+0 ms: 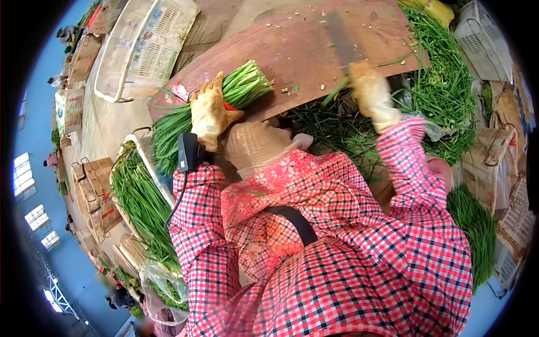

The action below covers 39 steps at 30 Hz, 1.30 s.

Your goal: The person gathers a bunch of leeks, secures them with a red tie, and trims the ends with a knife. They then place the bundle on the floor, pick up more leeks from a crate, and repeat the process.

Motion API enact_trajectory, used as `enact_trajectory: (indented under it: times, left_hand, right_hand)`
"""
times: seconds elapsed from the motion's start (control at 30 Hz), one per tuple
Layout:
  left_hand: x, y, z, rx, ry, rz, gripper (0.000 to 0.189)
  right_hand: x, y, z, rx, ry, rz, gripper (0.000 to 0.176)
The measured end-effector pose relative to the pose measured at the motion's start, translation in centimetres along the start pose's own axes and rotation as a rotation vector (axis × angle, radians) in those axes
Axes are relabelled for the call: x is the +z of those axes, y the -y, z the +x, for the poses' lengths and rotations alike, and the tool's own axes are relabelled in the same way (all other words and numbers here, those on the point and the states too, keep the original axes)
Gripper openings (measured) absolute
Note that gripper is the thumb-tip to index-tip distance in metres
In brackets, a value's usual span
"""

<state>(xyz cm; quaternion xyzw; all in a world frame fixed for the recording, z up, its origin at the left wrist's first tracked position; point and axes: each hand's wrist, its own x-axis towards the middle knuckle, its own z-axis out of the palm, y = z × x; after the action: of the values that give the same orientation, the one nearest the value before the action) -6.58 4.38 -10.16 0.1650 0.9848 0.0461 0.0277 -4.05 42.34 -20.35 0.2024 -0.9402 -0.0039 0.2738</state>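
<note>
Fisheye view looking down on a person in a red checked shirt (359,253), seen from above with both arms stretched toward the top of the frame. At the far left edge lies a blue floor, with brown wooden crates (95,185) stacked beside it. In the upper left stands a white plastic basket (146,45). Below it, at centre left, a long tray (163,182) is filled with green stalks lying side by side. A small black device (188,151) sits at the cuff of the left sleeve. Just above it the left hand (210,112), in a worn yellowish glove, is wrapped tightly around a bundle of green stalks (241,87). The bundle is tied with a red band (229,105). It lies slanted, with its cut ends resting on a broad reddish-brown board (303,53) and its leafy ends trailing down to the left, off the board's edge. Small green scraps are scattered over the board, which fills the upper middle of the frame. Right of centre, the right hand (370,95), gloved the same way, is clenched around the handle of a knife (342,42). The knife's wide, dark blade points toward the top of the frame, over the board and well apart from the bundle. Loose greens (443,84) are heaped under and beyond this hand. In the upper right corner sits a white crate (483,33). Cardboard boxes (488,168) and another heap of stalks (477,224) are along the right edge.
</note>
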Motion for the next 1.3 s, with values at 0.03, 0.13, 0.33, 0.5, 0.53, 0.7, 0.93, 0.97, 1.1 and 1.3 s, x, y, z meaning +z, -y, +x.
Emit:
enact_trajectory:
  times: [0.03,0.13,0.33,0.5,0.53,0.7,0.93,0.97,1.1,1.3]
  left_hand:
    - [-0.1,0.0,-0.1,-0.011,0.012,-0.029,0.092]
    - [-0.2,0.4,0.2,-0.028,0.043,-0.092,0.079]
    - [-3.2,0.9,-0.1,0.016,0.022,-0.123,0.072]
    - [-8.5,1.7,-4.1,0.034,-0.164,-0.364,0.067]
    - [-10.4,1.0,-5.2,0.018,-0.137,-0.474,0.067]
    - [-13.2,-1.5,-9.3,-0.108,0.014,-0.596,0.069]
    - [-9.9,-5.8,-10.1,-0.053,0.086,-0.543,0.079]
    - [-8.3,-5.5,-10.2,0.003,0.013,-0.559,0.083]
    - [-7.2,-5.6,-10.6,-0.015,-0.034,-0.577,0.081]
    - [-6.7,-6.0,-9.9,-0.024,0.014,-0.618,0.078]
  right_hand:
    - [-0.3,-2.6,-1.7,0.168,0.122,0.089,0.012]
    - [-2.4,-7.2,-2.7,0.757,0.512,-0.1,0.025]
    - [-2.7,-4.9,-1.3,0.641,0.15,-0.043,0.034]
    - [2.3,-0.3,1.3,0.516,0.317,-0.018,0.034]
    - [3.8,-0.2,0.9,0.507,0.316,0.042,0.034]
    - [-0.6,1.9,4.2,0.25,0.196,0.302,0.043]
    - [-17.7,10.5,13.6,-0.521,0.175,1.048,0.049]
    - [-16.9,10.6,13.3,-0.541,0.188,1.055,0.049]
    - [-13.6,10.4,12.5,-0.627,0.1,1.099,0.048]
    - [-15.3,9.7,11.9,-0.676,0.055,0.674,0.043]
